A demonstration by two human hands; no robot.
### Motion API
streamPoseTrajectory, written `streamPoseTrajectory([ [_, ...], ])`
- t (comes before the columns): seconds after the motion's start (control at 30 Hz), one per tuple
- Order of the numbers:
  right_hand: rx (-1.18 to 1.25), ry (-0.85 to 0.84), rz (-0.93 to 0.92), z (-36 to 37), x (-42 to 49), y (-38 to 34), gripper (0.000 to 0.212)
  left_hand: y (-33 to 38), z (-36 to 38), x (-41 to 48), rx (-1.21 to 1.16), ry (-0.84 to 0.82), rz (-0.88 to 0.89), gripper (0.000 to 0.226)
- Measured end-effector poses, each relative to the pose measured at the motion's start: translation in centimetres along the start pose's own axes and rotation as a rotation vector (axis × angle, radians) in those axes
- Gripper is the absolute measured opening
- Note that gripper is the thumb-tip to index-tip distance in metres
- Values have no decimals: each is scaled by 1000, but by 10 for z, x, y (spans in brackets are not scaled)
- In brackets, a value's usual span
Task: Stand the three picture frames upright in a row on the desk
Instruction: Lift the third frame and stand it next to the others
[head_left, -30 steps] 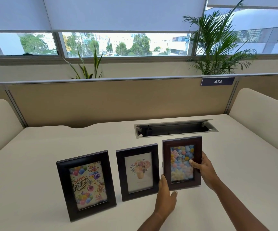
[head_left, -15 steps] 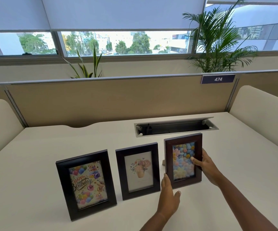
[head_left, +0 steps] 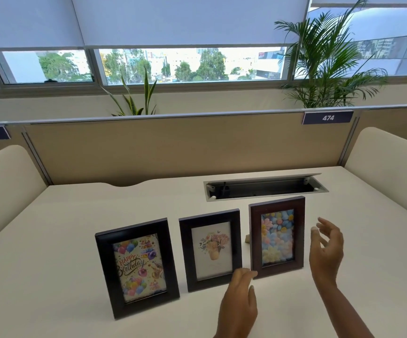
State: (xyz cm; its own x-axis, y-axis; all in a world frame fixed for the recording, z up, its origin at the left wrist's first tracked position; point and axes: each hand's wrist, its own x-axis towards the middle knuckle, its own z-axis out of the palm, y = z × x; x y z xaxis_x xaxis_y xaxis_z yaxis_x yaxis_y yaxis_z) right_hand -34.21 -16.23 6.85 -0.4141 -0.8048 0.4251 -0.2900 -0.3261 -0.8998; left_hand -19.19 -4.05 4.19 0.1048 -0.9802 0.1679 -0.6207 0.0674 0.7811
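Observation:
Three dark picture frames stand upright in a row on the white desk (head_left: 75,240). The left frame (head_left: 136,267) shows a birthday card with balloons. The middle frame (head_left: 211,250) holds a flower-pot drawing. The right frame (head_left: 277,236), brown, shows pastel flowers, and its prop leg peeks out behind its left edge. My right hand (head_left: 326,252) hovers open just right of that frame, apart from it. My left hand (head_left: 240,303) is low in front, fingertips close to the right frame's lower left corner, holding nothing.
An open cable tray (head_left: 265,187) is sunk into the desk behind the frames. A beige partition (head_left: 173,147) with tag 474 closes the back. Cream side panels (head_left: 387,167) flank the desk. Plants stand behind the partition.
My right hand has let go of the right frame's edge and moved away to the right. The frame now stands by itself. My left hand has eased back slightly.

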Motion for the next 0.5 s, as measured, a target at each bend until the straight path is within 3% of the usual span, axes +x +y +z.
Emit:
streamPoseTrajectory([
  [0.1, 54, 2, -92, 10, -21, -22, 32, -8, -15, -2, 43, 163, 95, 31],
  [0.27, 110, -102, -266, 43, -52, -62, 19, -12, -44, 4, 127, 434, 222, 26],
  [0.5, 183, -408, -424, 88, -97, -118, 27, -17, -110, 12, 260, 726, 288, 25],
])
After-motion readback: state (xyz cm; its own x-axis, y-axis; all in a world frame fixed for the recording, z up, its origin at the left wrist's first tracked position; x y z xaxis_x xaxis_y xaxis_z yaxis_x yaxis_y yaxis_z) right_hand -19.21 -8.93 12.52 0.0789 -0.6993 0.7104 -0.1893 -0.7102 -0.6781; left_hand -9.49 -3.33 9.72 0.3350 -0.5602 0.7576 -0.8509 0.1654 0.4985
